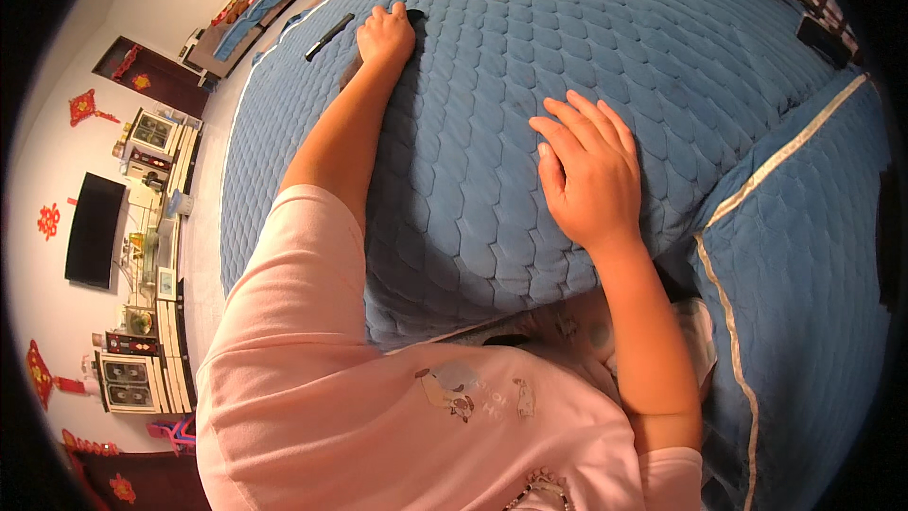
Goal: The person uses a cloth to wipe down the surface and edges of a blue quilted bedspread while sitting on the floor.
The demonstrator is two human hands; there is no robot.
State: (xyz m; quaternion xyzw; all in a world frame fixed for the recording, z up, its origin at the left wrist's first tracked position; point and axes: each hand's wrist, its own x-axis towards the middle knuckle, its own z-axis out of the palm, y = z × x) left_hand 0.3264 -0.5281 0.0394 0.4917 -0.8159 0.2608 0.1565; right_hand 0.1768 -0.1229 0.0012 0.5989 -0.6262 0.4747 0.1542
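Observation:
A blue quilted cover spreads over a large padded surface in front of me. At its far left part my left hand is curled around a dark object. A black end of it shows past the fingers; a brownish part shows beside my wrist, and the hand and wrist hide the middle. A slim black stick-like item lies on the cover just left of that hand. My right hand rests palm down on the cover with its fingers spread, holding nothing.
A second blue quilted section with pale trim lies at the right. A dark object sits at the upper right edge. Along the left wall are a television and a low cabinet; a sofa stands farther off.

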